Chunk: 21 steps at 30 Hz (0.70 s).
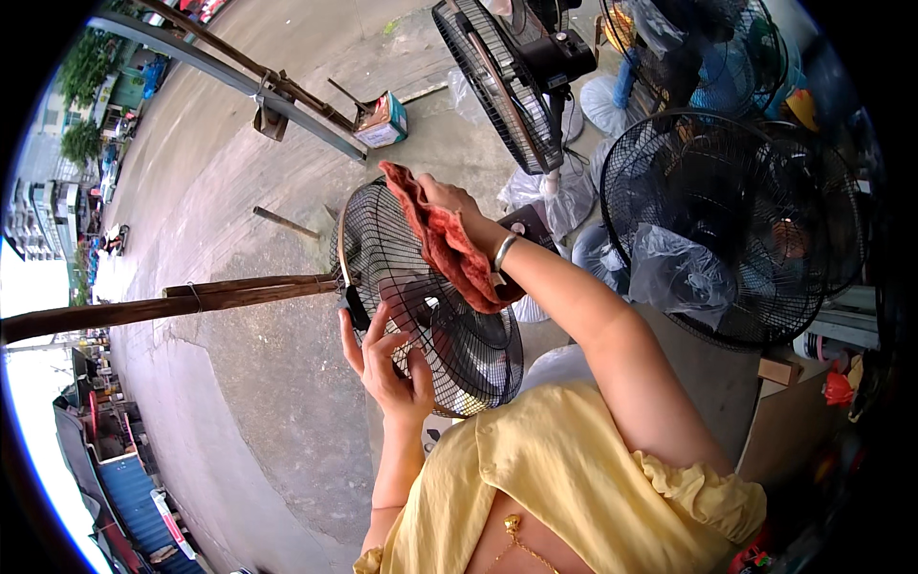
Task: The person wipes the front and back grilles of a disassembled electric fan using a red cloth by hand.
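A black fan [402,249] with a round wire grille stands in front of me, its blades showing through the wires. My right hand [454,206] is closed on a crumpled red cloth [449,249], which hangs down over the fan's upper right side. The cloth hides part of the grille and some of my fingers. Lower down, my left hand [394,373] lies against the near left part of the grille with its fingers stretched and apart.
More black fans [712,225] crowd the right, some with clear plastic bags [679,273] on them. Another fan [502,81] stands ahead. Wooden poles [239,292] reach in from the left, a metal beam [229,81] crosses above, and a small box [382,120] sits on the ground.
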### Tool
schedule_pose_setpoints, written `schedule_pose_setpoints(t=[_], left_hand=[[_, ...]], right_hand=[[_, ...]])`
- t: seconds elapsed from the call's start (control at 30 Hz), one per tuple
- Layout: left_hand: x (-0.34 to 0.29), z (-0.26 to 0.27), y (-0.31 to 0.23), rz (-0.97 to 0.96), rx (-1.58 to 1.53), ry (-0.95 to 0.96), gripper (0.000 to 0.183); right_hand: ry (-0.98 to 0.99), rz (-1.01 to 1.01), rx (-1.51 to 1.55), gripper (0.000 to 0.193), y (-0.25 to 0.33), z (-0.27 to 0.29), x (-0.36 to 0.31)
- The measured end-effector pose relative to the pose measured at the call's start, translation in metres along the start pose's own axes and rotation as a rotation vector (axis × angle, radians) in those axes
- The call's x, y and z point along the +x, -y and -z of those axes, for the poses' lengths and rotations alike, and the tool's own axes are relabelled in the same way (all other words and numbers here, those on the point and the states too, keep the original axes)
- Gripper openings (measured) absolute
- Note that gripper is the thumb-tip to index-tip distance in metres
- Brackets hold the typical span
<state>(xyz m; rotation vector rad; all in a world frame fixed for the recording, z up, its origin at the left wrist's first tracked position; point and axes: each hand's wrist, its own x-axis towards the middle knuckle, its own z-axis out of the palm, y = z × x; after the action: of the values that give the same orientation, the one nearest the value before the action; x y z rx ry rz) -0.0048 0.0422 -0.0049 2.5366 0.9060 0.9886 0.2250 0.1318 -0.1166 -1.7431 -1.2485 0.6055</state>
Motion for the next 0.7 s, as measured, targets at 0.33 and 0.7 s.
schedule_pose_setpoints(t=[0.33,0.7], left_hand=[[-0.003,0.005,0.009,0.003,-0.015,0.005,0.025],[0.0,0.004,0.011,-0.014,-0.048,0.008,0.026]], right_hand=[[-0.11,0.04,-0.007,0.025,-0.003,-0.023,0.035],[0.316,-0.192,0.501,0.082,-0.047,-0.018,0.045]])
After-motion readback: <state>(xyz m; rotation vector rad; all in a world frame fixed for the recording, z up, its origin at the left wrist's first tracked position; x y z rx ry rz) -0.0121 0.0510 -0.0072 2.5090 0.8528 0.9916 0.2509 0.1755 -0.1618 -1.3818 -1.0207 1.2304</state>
